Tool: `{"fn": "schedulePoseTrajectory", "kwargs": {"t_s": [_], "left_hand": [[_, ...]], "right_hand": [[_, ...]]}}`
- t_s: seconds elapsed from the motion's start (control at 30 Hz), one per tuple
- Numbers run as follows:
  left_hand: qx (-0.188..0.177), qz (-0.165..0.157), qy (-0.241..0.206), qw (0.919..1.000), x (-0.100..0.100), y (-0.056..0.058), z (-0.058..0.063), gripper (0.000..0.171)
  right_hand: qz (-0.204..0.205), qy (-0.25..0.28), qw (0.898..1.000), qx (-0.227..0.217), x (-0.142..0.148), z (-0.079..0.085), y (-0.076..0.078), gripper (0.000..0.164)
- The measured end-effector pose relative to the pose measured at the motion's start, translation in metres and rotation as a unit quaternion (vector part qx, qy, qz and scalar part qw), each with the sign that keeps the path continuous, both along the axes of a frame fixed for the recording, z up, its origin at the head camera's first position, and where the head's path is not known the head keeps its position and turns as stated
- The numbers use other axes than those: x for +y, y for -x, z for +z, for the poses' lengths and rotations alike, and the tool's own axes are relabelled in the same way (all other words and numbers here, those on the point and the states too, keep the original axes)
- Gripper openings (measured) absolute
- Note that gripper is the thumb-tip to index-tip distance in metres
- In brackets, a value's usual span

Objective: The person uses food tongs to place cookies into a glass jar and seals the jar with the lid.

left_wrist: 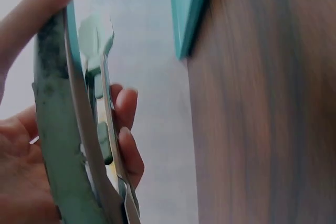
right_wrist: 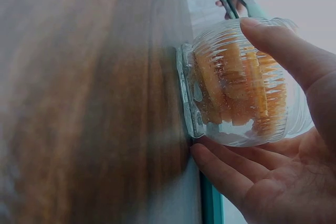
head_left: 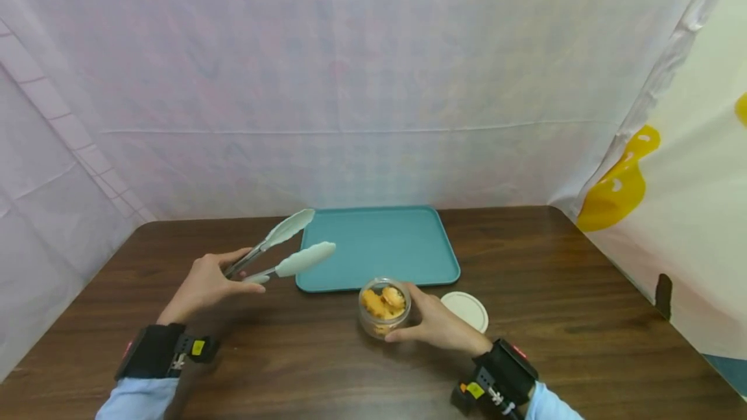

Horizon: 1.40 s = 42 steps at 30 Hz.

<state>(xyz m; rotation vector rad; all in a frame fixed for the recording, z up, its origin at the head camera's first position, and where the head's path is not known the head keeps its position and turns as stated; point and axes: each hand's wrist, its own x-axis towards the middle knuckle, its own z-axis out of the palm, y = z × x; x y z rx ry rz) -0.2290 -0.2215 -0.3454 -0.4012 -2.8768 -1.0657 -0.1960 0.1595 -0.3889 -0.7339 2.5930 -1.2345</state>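
Note:
My left hand (head_left: 205, 285) grips a pair of tongs (head_left: 270, 238) with steel arms and pale green tips. The tongs are spread apart, their tips over the left edge of the blue tray (head_left: 382, 245). In the left wrist view, fingers curl around the tongs' arms (left_wrist: 79, 129). My right hand (head_left: 434, 324) holds a clear ribbed jar (head_left: 380, 328) at its side, thumb on the near side. Through the jar's uncovered mouth, golden-brown cookies (head_left: 385, 303) show; the right wrist view shows them stacked inside the jar (right_wrist: 239, 85), whose base is at the tabletop.
A round white lid (head_left: 465, 311) lies on the brown wooden table (head_left: 292, 361), just right of the jar. The tray sits at the table's far edge, in front of a pale cloth backdrop (head_left: 350, 83). Another cloth with yellow shapes (head_left: 618, 186) hangs at right.

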Motion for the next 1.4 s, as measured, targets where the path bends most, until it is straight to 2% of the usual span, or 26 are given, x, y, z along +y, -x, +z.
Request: {"fn": "schedulePoseTrajectory", "kwargs": {"t_s": [0.13, 0.33, 0.47, 0.63, 1.0, 1.4], "left_hand": [[0.004, 0.040, 0.035, 0.9986, -0.014, -0.005, 0.000, 0.088], [-0.010, 0.083, 0.083, 0.9931, -0.038, -0.012, -0.005, 0.095], [-0.021, 0.096, 0.121, 0.9878, -0.054, -0.015, -0.011, 0.099], [-0.028, 0.096, 0.155, 0.9828, -0.067, -0.017, -0.016, 0.102], [-0.026, 0.096, 0.164, 0.9814, -0.066, -0.016, -0.025, 0.103], [-0.103, 0.106, 0.154, 0.9771, -0.058, -0.015, -0.024, 0.109]], "right_hand": [[0.001, 0.000, 1.000, 0.001, 0.001, 0.000, 0.000, 0.082], [0.001, 0.002, 1.000, -0.002, 0.001, 0.000, 0.000, 0.081], [0.001, 0.003, 1.000, -0.005, 0.000, 0.000, 0.000, 0.081], [-0.001, 0.000, 1.000, 0.002, 0.000, 0.000, 0.000, 0.081], [0.000, -0.003, 1.000, 0.005, -0.001, -0.001, 0.001, 0.082], [0.002, -0.003, 1.000, -0.005, -0.001, -0.001, 0.001, 0.083]]}}
